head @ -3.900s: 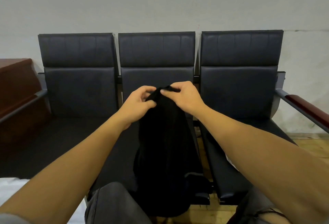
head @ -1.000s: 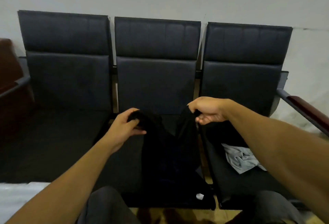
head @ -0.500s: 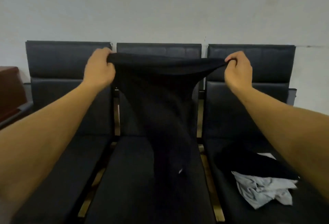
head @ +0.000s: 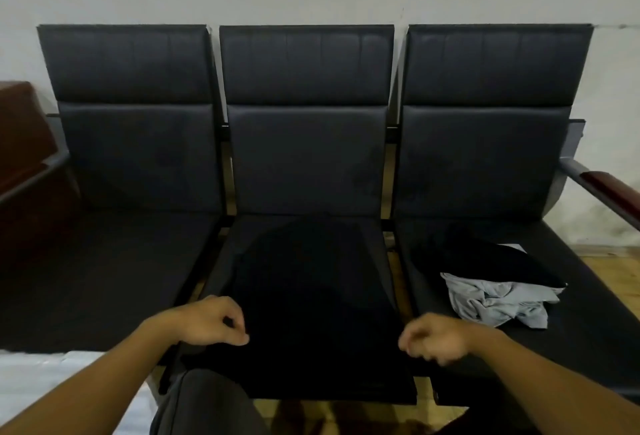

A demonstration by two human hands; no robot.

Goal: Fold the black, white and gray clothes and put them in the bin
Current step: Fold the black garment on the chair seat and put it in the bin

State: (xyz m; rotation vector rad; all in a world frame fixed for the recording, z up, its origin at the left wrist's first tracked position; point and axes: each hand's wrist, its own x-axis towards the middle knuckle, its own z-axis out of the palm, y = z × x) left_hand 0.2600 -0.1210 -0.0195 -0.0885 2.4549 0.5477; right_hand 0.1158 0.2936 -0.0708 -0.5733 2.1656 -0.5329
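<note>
My knee [head: 204, 403] sits nearest, below my L hand [head: 207, 322]. L hand pinches the black garment [head: 311, 313] at its left edge; R hand [head: 434, 339] w/ curled fingers at its right edge, blurred, can't tell grip. Garment lies flat btwn both hands on the mid seat [head: 375, 237]. Beyond R hand: gray cloth [head: 491, 303] under another black piece [head: 485, 261].

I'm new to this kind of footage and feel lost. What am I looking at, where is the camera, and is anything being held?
There is no machine here: a person wears a camera on the head, looking forward and down at their own arms. A row of three dark seats stands against a wall. A black garment lies spread on the middle seat. The left hand pinches its left edge; the right hand is at its right edge, too blurred to tell whether it grips. On the right seat lie a crumpled gray garment and another black garment. No bin shows.
</note>
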